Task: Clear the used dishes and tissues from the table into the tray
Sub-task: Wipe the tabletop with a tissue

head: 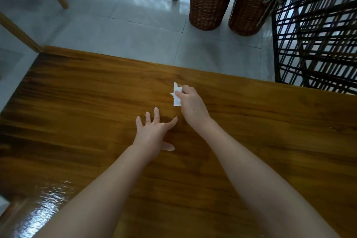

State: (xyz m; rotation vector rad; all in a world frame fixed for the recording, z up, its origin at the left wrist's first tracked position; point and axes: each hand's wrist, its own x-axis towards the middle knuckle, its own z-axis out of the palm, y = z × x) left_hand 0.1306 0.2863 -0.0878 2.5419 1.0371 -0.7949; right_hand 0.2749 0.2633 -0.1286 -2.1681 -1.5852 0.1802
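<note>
Baskets [209, 4] beyond table [77, 102], tissue [176, 101] in right hand [190, 104]

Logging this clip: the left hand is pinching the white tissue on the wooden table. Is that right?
Not quite. The head view shows the right hand pinching the white tissue on the wooden table. The left hand is open with its fingers spread and holds nothing.

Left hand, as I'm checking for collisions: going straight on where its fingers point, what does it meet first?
The left hand would probably brush the tissue the right hand pinches; otherwise only bare table.
</note>
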